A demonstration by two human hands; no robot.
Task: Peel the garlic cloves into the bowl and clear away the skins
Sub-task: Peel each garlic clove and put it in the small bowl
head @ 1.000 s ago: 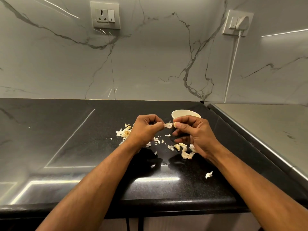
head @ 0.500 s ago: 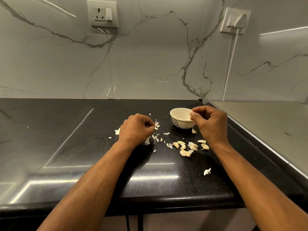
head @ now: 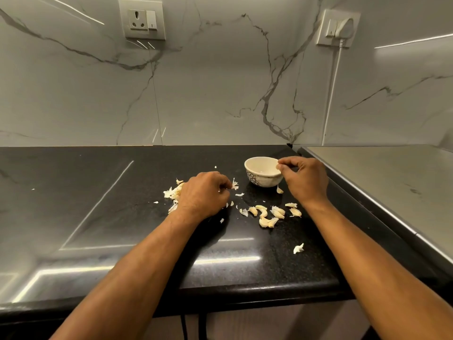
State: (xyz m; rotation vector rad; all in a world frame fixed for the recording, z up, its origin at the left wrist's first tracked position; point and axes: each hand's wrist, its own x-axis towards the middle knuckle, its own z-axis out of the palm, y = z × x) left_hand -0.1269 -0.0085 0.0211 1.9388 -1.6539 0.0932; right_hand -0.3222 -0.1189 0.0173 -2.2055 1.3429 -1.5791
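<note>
Peeling is progressing: right hand (head: 305, 180) is pinching something small over the bowl (head: 263, 171); left hand (head: 204, 195) is pinching a skin (head: 234, 184); several garlic cloves (head: 272, 213) are awaiting peeling on the worktop (head: 98, 192).

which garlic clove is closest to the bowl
The lone garlic clove lying at the foot of the bowl, apart from the cluster of cloves nearer the counter edge.

We are in a home kitchen: a polished black stone worktop (head: 98, 217) runs under a marble-veined backsplash (head: 220, 82). Two wall sockets (head: 141, 19) sit above it, one with a plug and white cord (head: 333, 77), and garlic cloves (head: 269, 213) lie near the worktop's right edge by a small bowl (head: 259, 177).
</note>
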